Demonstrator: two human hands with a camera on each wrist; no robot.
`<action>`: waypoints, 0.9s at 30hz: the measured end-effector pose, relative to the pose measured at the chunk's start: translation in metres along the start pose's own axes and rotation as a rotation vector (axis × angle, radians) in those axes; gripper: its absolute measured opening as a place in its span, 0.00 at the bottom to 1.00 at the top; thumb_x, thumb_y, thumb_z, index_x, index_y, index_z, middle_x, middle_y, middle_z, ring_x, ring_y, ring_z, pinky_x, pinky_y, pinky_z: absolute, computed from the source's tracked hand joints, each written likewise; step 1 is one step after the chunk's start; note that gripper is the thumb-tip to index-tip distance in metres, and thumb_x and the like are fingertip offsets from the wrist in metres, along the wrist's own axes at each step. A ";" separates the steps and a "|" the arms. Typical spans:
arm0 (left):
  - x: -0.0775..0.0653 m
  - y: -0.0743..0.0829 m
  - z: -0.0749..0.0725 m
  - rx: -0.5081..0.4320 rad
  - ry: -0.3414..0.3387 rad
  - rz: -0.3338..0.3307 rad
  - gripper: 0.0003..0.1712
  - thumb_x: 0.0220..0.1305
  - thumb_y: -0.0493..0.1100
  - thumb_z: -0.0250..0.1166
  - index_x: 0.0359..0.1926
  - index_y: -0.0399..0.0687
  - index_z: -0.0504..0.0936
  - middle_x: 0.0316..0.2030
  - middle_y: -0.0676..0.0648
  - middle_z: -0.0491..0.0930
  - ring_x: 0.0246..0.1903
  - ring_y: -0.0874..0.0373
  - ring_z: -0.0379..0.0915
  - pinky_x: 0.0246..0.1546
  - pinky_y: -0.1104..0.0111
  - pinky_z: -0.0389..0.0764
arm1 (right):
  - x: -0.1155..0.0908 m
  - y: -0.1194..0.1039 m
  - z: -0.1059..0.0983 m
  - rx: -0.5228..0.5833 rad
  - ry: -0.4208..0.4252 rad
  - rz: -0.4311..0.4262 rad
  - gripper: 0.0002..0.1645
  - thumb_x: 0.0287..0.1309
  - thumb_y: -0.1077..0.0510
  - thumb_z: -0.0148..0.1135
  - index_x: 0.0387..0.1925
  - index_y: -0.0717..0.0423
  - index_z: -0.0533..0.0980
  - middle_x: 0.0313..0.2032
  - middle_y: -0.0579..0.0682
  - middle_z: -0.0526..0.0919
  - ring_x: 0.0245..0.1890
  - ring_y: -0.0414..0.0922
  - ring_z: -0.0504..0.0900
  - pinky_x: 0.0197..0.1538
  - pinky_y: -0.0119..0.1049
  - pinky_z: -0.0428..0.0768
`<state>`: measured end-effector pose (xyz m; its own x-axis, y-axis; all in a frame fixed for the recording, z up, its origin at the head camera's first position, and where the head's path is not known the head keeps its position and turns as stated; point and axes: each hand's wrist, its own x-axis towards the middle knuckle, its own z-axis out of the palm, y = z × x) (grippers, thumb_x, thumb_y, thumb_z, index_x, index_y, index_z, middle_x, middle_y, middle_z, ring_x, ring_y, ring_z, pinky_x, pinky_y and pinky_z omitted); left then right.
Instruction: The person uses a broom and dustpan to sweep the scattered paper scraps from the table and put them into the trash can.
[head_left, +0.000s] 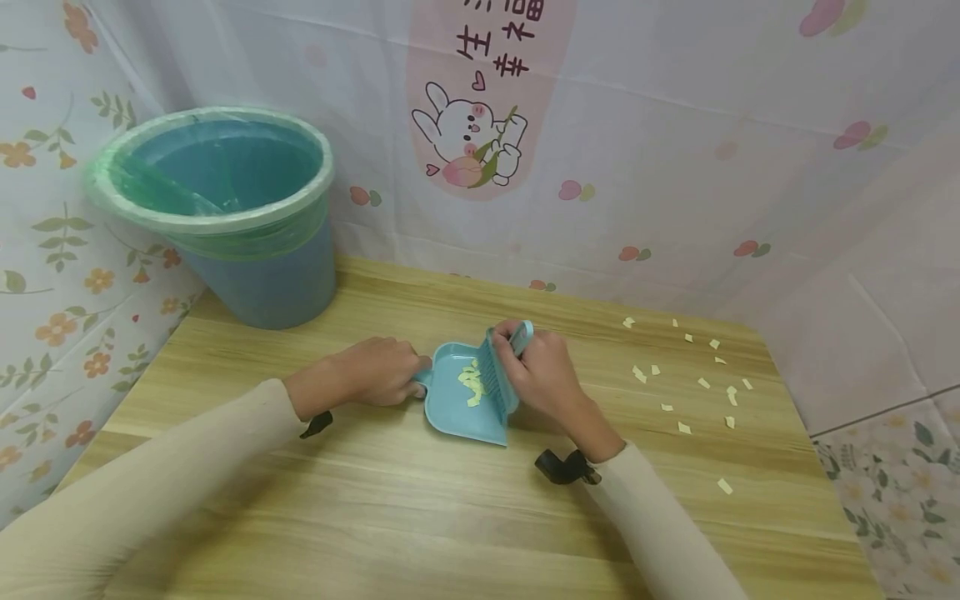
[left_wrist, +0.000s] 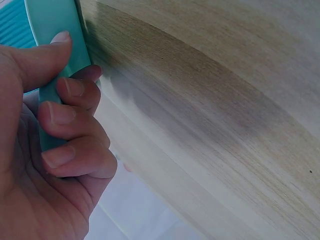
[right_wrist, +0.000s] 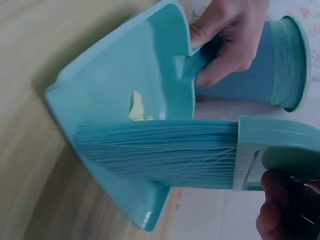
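My left hand [head_left: 390,371] grips the short handle of a light-blue dustpan [head_left: 453,408], its fingers curled round it in the left wrist view. A small heap of pale yellow paper scraps [head_left: 472,383] lies in the pan. My right hand [head_left: 543,375] holds a matching hand brush [head_left: 501,375] by its handle. In the right wrist view the brush bristles [right_wrist: 160,150] reach across the inside of the pan, and one scrap [right_wrist: 136,106] shows beside them; the bristles hide the others.
A blue bin [head_left: 262,287] with a green liner stands at the back left of the wooden table [head_left: 420,517]. Several loose paper scraps [head_left: 703,383] are scattered over the table's right side. A printed curtain [head_left: 660,167] hangs behind.
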<state>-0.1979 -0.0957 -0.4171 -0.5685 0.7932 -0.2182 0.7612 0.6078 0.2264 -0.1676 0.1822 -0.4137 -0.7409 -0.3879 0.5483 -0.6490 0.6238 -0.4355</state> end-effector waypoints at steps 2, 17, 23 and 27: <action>0.000 0.000 0.000 -0.001 0.002 0.002 0.16 0.79 0.48 0.69 0.52 0.38 0.84 0.26 0.52 0.73 0.25 0.59 0.68 0.29 0.64 0.74 | 0.002 -0.001 0.000 0.020 0.002 0.014 0.16 0.78 0.60 0.57 0.40 0.66 0.86 0.33 0.57 0.90 0.26 0.47 0.85 0.31 0.45 0.83; 0.000 -0.002 0.001 -0.019 0.011 0.015 0.17 0.79 0.48 0.69 0.53 0.37 0.84 0.26 0.52 0.73 0.25 0.59 0.68 0.29 0.65 0.72 | -0.009 0.004 -0.041 -0.039 0.035 0.170 0.14 0.77 0.59 0.57 0.39 0.63 0.84 0.36 0.56 0.89 0.24 0.47 0.81 0.27 0.39 0.73; -0.002 0.000 0.001 -0.024 0.022 0.015 0.16 0.79 0.47 0.69 0.52 0.36 0.84 0.27 0.52 0.74 0.25 0.59 0.68 0.29 0.65 0.72 | -0.025 0.009 -0.058 -0.101 0.059 0.238 0.15 0.77 0.60 0.55 0.37 0.63 0.84 0.27 0.52 0.85 0.21 0.43 0.78 0.24 0.35 0.69; -0.003 0.000 0.001 -0.027 0.022 0.010 0.15 0.79 0.47 0.69 0.52 0.37 0.84 0.27 0.52 0.74 0.25 0.59 0.68 0.30 0.64 0.73 | -0.035 0.012 -0.066 -0.140 0.081 0.261 0.15 0.76 0.60 0.55 0.35 0.63 0.84 0.19 0.46 0.77 0.17 0.39 0.70 0.22 0.35 0.65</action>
<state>-0.1958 -0.0975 -0.4175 -0.5680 0.7997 -0.1947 0.7584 0.6004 0.2538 -0.1380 0.2479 -0.3905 -0.8595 -0.1505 0.4884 -0.4044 0.7847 -0.4699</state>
